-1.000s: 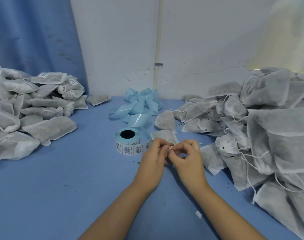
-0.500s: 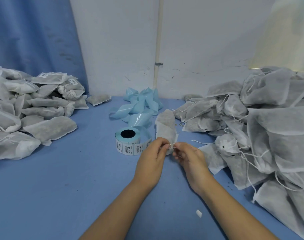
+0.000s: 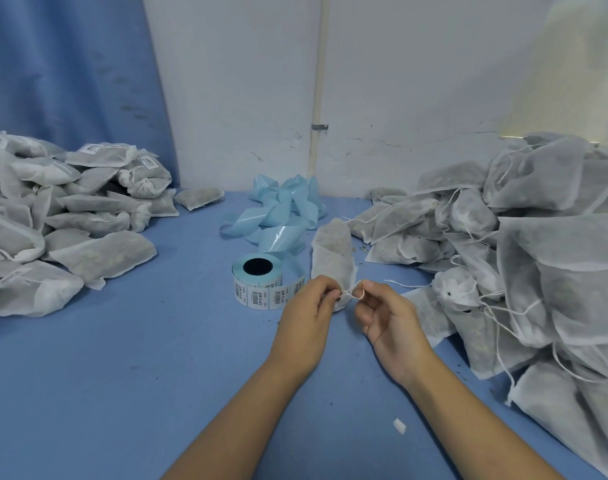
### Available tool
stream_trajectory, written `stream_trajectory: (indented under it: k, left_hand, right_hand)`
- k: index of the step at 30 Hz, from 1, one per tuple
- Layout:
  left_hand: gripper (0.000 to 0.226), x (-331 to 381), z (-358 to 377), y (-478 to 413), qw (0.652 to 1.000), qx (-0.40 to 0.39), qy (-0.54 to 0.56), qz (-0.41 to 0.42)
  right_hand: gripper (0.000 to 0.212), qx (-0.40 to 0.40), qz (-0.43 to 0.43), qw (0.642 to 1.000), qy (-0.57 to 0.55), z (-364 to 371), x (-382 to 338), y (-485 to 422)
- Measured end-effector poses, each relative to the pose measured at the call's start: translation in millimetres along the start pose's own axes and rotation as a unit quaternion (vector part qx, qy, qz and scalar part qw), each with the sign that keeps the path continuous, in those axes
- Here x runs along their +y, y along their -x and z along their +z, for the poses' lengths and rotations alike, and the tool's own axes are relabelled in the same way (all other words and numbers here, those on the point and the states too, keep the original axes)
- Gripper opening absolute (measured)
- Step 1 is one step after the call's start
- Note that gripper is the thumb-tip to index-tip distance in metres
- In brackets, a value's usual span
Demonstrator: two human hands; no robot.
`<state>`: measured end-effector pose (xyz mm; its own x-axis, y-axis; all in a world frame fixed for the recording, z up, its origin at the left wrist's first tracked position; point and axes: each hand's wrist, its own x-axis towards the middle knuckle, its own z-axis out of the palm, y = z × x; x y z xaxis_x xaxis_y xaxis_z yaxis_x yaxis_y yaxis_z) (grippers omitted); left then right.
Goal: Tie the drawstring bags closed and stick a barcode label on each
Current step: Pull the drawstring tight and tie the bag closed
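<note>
A white fabric drawstring bag [image 3: 332,258] lies lengthwise on the blue table [image 3: 122,358], its mouth toward me. My left hand [image 3: 307,317] pinches one end of its white drawstring [image 3: 347,294] at the bag's mouth. My right hand [image 3: 387,322] pinches the other end, with the string looped round a fingertip. The two hands are a short way apart with the string stretched between them. A roll of barcode labels [image 3: 261,284] stands just left of the bag.
A pile of labelled bags [image 3: 63,216] fills the left of the table. A bigger heap of bags with loose strings [image 3: 524,258] rises on the right. Crumpled blue label backing [image 3: 282,216] lies by the wall. A small white scrap [image 3: 399,426] sits near my right forearm.
My hands, close together over the bag's mouth a second ago, have drawn apart sideways, pulling the drawstring taut. The bag now lies stretched out away from me.
</note>
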<state>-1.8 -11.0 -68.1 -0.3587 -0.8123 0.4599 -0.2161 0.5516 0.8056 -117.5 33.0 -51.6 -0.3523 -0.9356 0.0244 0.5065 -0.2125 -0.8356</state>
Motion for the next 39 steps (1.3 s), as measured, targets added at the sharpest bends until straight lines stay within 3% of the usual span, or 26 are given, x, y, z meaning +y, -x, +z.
stream_trajectory:
  k: [5, 23, 28, 32, 35, 39]
  left_hand:
    - [0.012, 1, 0, 0, 1.0, 0.014, -0.003, -0.001]
    - [0.018, -6, 4, -2, 0.999, -0.015, -0.039, -0.032]
    - [0.046, -10, 3, 2, 0.981, 0.002, -0.191, 0.033]
    - [0.023, -4, 2, 2, 0.958, 0.044, -0.27, 0.091]
    - [0.011, -1, 3, 3, 0.971, 0.053, -0.213, 0.09]
    - [0.022, 7, 2, 3, 0.998, 0.056, -0.037, -0.002]
  right_hand:
    - [0.008, -0.007, 0.017, 1.0, 0.014, -2, -1, -1]
    - [0.012, -0.03, 0.024, 0.999, -0.009, -10, -2, -4]
    - [0.007, -0.062, 0.078, 0.993, -0.064, -11, -2, -3]
    - [0.013, -0.123, 0.112, 0.982, -0.093, -8, -3, 0]
    - [0.035, -0.17, 0.132, 0.97, -0.117, -7, -4, 3]
    - [0.032, -0.223, 0.145, 0.954, -0.139, -8, -6, 6]
